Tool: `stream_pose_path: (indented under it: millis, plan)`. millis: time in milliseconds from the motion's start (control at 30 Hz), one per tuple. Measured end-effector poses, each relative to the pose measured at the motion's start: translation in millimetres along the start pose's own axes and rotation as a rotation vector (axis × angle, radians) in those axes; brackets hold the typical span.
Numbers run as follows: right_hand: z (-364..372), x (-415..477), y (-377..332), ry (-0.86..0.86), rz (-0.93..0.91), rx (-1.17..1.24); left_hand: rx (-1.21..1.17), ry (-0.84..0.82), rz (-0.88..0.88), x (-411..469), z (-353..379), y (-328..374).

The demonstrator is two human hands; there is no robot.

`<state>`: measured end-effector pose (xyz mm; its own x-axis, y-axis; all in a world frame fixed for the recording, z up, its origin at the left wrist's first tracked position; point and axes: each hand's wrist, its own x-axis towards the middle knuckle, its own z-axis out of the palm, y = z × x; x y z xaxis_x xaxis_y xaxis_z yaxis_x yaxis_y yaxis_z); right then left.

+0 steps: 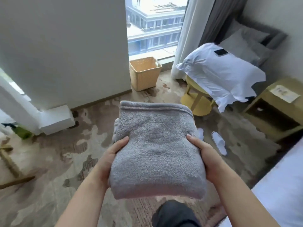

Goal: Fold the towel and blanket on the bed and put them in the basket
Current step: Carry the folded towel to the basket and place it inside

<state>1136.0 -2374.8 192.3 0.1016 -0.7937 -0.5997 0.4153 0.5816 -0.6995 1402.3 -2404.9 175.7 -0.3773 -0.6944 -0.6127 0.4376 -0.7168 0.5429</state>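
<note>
A folded grey towel (155, 145) is held flat in front of me above the carpet. My left hand (111, 156) grips its left side, thumb on top and fingers hidden underneath. My right hand (206, 154) grips its right side the same way. An empty tan laundry basket (145, 74) stands on the floor by the window, well beyond the towel. A corner of the white bed (282, 190) shows at the lower right. No blanket can be told apart in view.
A round yellow side table (196, 99) draped with white cloth (219, 74) stands right of the basket, a phone (220, 52) on top. White slippers (219, 145) lie on the carpet. A wooden nightstand (278, 108) is at right, a white wall (65, 46) at left.
</note>
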Motion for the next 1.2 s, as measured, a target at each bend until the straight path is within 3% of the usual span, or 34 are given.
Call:
stream_pose_path:
  millis: [267,600,833,1200]
  plan:
    - [-43,169,-123,0.154,-0.044,0.121,0.152,-0.007,-0.031,196,75,122]
    - [-13,378,-317,-0.039,0.035,0.050,0.023,0.065,0.035,358,118,290]
    - [-3,534,-407,0.015,0.098,0.005,0.030,0.114,0.044,515,120,400]
    - [-27,720,-604,0.203,-0.033,0.130,0.104,-0.070,-0.092,770,217,585]
